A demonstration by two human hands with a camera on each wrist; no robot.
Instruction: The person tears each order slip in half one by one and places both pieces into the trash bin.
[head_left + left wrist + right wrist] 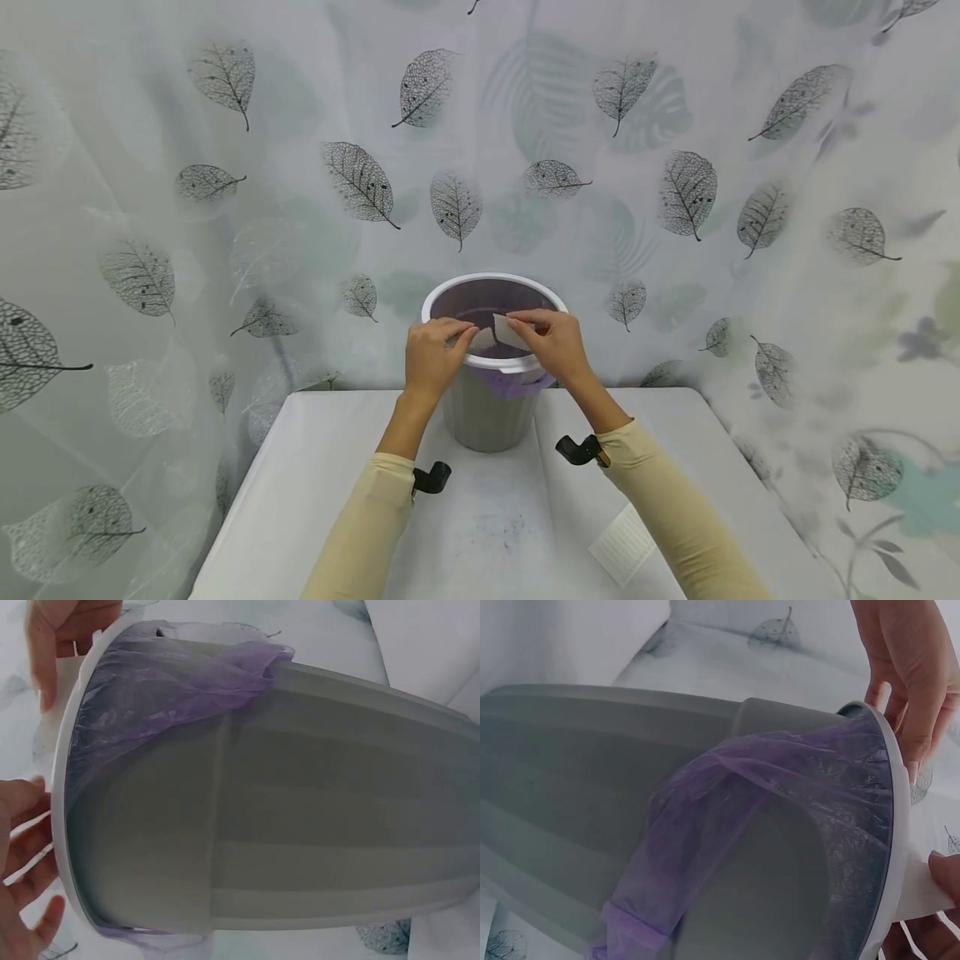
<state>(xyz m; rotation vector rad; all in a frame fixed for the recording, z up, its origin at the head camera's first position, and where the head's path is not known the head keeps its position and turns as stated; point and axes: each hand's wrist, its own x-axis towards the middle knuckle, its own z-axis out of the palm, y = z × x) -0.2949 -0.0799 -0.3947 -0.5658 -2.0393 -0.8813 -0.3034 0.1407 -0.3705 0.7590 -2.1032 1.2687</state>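
Over the mouth of a grey bin (491,412) with a white rim, both hands hold pale paper. In the head view my left hand (435,354) pinches a small piece of paper (483,339) between thumb and fingers. Close to its right, my right hand (557,343) pinches a larger paper piece (512,332), with a dark gap showing between the two. A thin purple bag (705,810) lines the bin and hangs over its outside. From the left wrist view, the rim hides part of the paper and of the left fingers (34,851).
On the white-covered table (322,467), a sheet with faint printed lines (624,546) lies beside the right forearm. Behind the bin hangs a leaf-patterned curtain (480,133). Black wrist mounts (431,479) stick out from the sleeves.
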